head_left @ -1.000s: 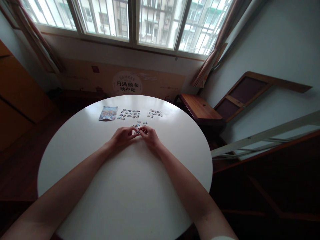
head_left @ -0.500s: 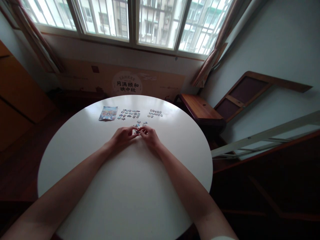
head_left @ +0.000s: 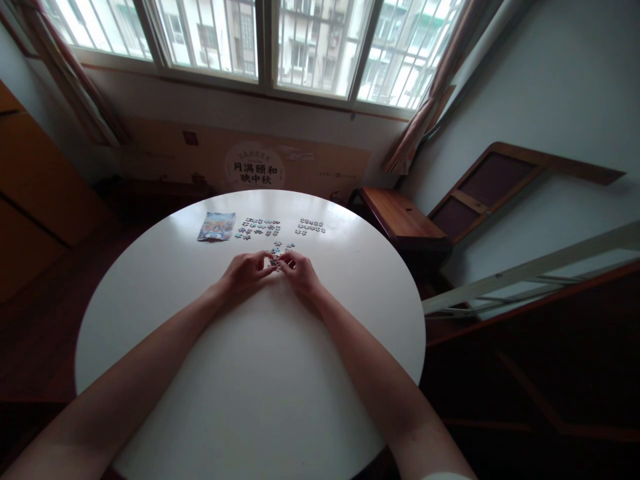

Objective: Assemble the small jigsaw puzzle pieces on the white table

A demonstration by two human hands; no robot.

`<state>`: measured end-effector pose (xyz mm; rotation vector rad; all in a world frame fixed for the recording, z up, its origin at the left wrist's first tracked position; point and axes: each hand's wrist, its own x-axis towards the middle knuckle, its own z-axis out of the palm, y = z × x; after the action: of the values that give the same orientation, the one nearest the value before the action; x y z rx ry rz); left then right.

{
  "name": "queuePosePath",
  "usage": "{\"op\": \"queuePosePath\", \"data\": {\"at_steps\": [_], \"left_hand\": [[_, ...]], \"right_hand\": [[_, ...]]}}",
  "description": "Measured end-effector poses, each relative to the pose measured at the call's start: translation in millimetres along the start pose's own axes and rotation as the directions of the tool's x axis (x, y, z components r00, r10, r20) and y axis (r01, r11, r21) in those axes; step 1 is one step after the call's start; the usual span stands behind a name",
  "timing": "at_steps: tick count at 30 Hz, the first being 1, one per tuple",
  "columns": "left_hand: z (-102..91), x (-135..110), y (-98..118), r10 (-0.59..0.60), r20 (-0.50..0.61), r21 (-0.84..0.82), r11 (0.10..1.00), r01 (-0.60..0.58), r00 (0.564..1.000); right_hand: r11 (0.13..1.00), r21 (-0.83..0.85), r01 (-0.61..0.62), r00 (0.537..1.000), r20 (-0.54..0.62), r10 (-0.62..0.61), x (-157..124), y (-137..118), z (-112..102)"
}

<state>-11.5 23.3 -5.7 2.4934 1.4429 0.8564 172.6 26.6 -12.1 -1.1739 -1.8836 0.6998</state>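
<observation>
Over the white table my left hand (head_left: 246,268) and my right hand (head_left: 299,269) meet around a small cluster of jigsaw puzzle pieces (head_left: 275,259). The bent index finger and thumb of my left hand close on the left side of the cluster, gripping a piece at its edge. From the right, my right hand pinches a puzzle piece between thumb and fingertips; the fingers hide most of it. A few loose pieces (head_left: 290,247) lie just beyond the fingertips.
Farther back on the round white table (head_left: 240,373) lie a group of puzzle pieces (head_left: 257,228) and a smaller group at right (head_left: 311,227). A colourful picture sheet (head_left: 217,227) lies to their left. A wooden stool (head_left: 400,212) stands beyond the table's right edge.
The fingers shift very slightly at the cluster, and more of the pieces between them shows. The arms, sheet and other piece groups stay where they were.
</observation>
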Motion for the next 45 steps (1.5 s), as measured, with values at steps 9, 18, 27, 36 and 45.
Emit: {"op": "queuePosePath", "data": {"at_steps": [9,18,27,36,45], "left_hand": [[0.0,-0.7,0.4,-0.001,-0.009,0.002,1.000,0.001,1.000],[-0.2,-0.5,0.9,0.007,-0.002,-0.012,1.000,-0.007,1.000],[0.4,-0.8,-0.2,0.021,0.004,-0.023,1.000,-0.021,1.000],[-1.1,-0.6,1.8,-0.006,-0.012,-0.013,1.000,0.006,1.000],[-2.1,-1.0,2.8,-0.028,-0.018,-0.022,0.999,0.028,0.999]], "right_hand": [[1.000,-0.014,0.021,1.000,0.004,-0.021,0.2,0.0,-0.3],[0.999,-0.030,0.019,1.000,-0.001,-0.019,-0.1,-1.2,-1.0],[1.000,-0.023,0.015,1.000,0.001,-0.015,0.8,1.4,0.1],[0.999,-0.039,0.006,1.000,-0.006,-0.006,-0.3,-1.9,-0.9],[0.998,-0.062,-0.002,1.000,0.011,0.003,-1.6,-6.5,-3.2]]}}
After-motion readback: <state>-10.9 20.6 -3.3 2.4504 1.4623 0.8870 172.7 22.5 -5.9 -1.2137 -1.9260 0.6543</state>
